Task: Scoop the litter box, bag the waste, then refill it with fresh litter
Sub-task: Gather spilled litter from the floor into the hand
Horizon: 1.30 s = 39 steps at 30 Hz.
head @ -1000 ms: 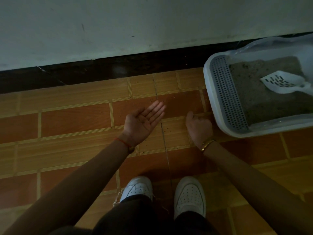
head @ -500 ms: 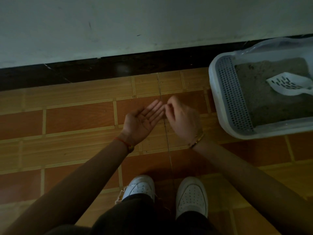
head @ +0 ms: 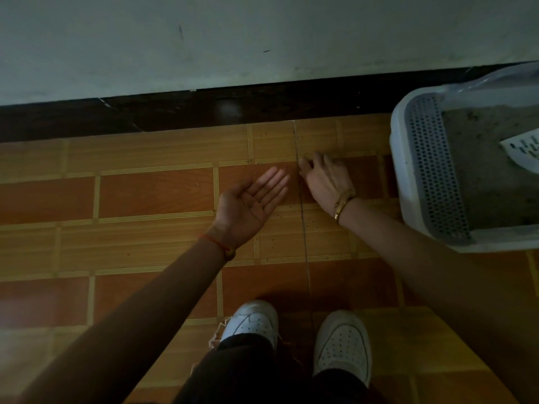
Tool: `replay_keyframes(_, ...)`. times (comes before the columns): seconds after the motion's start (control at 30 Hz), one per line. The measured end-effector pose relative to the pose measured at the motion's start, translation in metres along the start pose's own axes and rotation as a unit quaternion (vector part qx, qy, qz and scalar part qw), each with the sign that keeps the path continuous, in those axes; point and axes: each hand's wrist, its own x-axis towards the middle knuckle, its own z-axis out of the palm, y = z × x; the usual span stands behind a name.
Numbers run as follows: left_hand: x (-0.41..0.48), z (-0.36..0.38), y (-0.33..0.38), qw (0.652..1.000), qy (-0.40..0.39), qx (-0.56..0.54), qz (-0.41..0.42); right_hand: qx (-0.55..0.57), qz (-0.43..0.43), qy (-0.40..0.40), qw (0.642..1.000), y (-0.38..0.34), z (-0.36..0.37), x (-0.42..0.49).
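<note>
The white litter box with a grey perforated step stands at the right edge, filled with grey litter. A white slotted scoop lies on the litter, cut off by the frame. My left hand hovers palm up with straight fingers over the tiled floor, a few small grains on the palm. My right hand is just right of it, back up, fingertips touching the floor at a tile joint. Small grains are scattered on the tiles around both hands.
The orange and brown tiled floor runs to a dark skirting under a pale wall. Clear plastic shows behind the litter box. My two white shoes stand at the bottom centre.
My right hand was over the left hand's fingertips half a second ago; it has moved back down and right to the floor. The left hand stays palm up.
</note>
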Motion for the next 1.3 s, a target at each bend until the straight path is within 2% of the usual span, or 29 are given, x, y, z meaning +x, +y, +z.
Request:
replay_keyframes(0.17,0.002,0.002,-0.001,1.0,0.012,0.01,0.006,-0.003,-0.026,0.012,1.0,-0.001,0.003,-0.001)
replay_keyframes(0.23,0.004,0.002,-0.002,1.0,0.011,0.017,0.005,0.019,-0.027,0.04,0.999,-0.001,0.005,0.0)
replay_keyframes(0.3,0.005,0.003,-0.002,1.0,0.014,0.021,0.006,0.086,-0.005,0.115,0.99,-0.003,0.003,-0.004)
replay_keyframes(0.37,0.006,0.003,-0.003,0.999,0.015,0.028,0.008,0.161,-0.004,0.225,0.961,-0.009,-0.006,-0.013)
replay_keyframes(0.43,0.006,0.005,-0.004,0.999,0.017,0.044,0.015,0.217,-0.06,0.298,0.928,-0.02,-0.021,-0.025)
replay_keyframes(0.5,0.007,0.005,-0.006,0.997,0.013,0.068,0.02,0.235,-0.124,0.321,0.909,-0.034,-0.031,-0.036)
replay_keyframes(0.63,0.008,0.008,-0.007,0.998,-0.021,0.065,-0.004,0.226,-0.144,0.283,0.921,-0.048,-0.034,-0.045)
replay_keyframes(0.7,0.011,0.008,-0.007,0.998,-0.021,0.063,0.003,0.263,-0.121,0.292,0.912,-0.039,-0.035,-0.046)
replay_keyframes(0.8,0.013,0.006,-0.005,0.999,-0.015,0.024,0.017,0.295,0.007,0.292,0.91,-0.011,-0.023,-0.037)
replay_keyframes(0.87,0.013,0.006,-0.004,1.0,-0.011,0.012,0.021,0.249,0.095,0.231,0.936,0.011,-0.009,-0.028)
replay_keyframes(0.93,0.012,0.006,-0.005,1.0,-0.009,0.011,0.023,0.171,0.142,0.152,0.963,0.03,0.004,-0.021)
replay_keyframes(1.07,0.011,0.006,-0.006,1.0,0.001,0.013,0.017,0.037,0.109,0.109,0.987,0.043,0.018,-0.009)
replay_keyframes(1.3,0.01,0.002,-0.005,1.0,0.001,0.008,0.008,-0.014,0.042,0.059,0.997,0.033,0.021,0.0)
